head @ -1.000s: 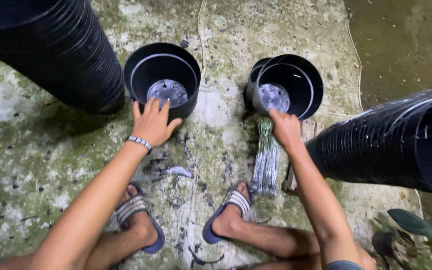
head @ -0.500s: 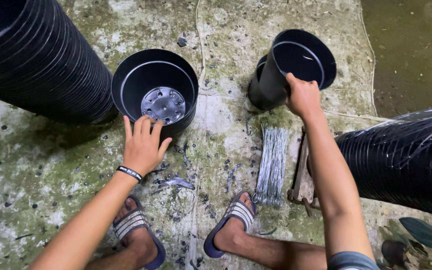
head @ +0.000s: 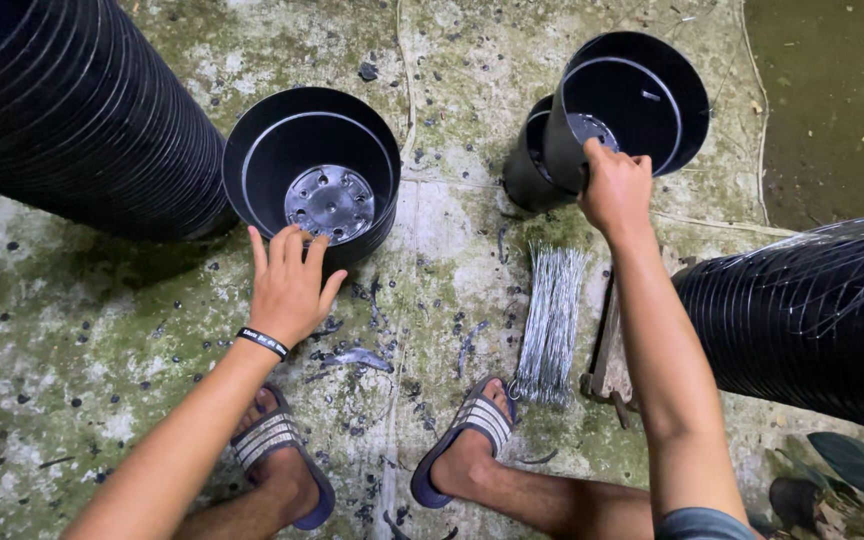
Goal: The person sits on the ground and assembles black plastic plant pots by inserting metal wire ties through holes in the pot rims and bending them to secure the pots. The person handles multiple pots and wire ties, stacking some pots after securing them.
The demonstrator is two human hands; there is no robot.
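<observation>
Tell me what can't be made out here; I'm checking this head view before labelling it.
- Left stack of pots: its length, cut by the frame's top edge.
- Right stack: cut by the right edge.
- Pot beneath the lifted pot: mostly hidden by it.
- Right hand: fingertips hidden over the rim.

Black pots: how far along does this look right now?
Looks done: one black pot stands upright on the floor, left hand at its rim. In hand: right hand grips a tilted pot. Left: long pot stacks and a wire bundle lie untouched.
</observation>
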